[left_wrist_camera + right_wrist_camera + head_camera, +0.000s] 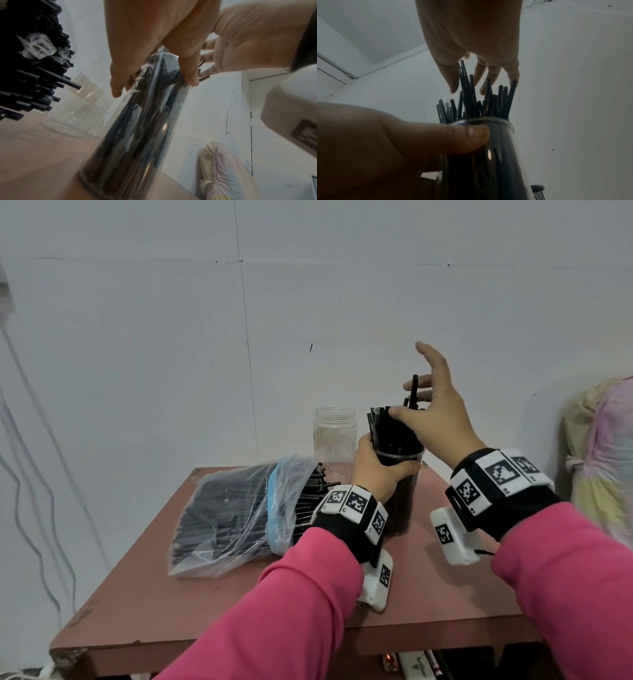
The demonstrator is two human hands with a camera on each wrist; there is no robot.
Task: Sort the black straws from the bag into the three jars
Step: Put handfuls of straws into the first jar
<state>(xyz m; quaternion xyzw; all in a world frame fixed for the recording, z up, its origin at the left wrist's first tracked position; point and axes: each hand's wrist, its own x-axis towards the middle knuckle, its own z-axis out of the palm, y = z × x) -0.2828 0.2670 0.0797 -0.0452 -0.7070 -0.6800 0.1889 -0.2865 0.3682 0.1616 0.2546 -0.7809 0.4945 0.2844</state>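
Black straws (394,428) stand upright in a jar (402,494) gripped by the left hand (375,470); right hand (435,412) spread above.

The left hand (375,465) covers the upper wall of the straw-filled jar (402,508). A third jar shows nowhere. The empty jar (335,436) has its base hidden behind the bag (236,518). Below the bench (239,604), small items are cut off by the picture's edge.
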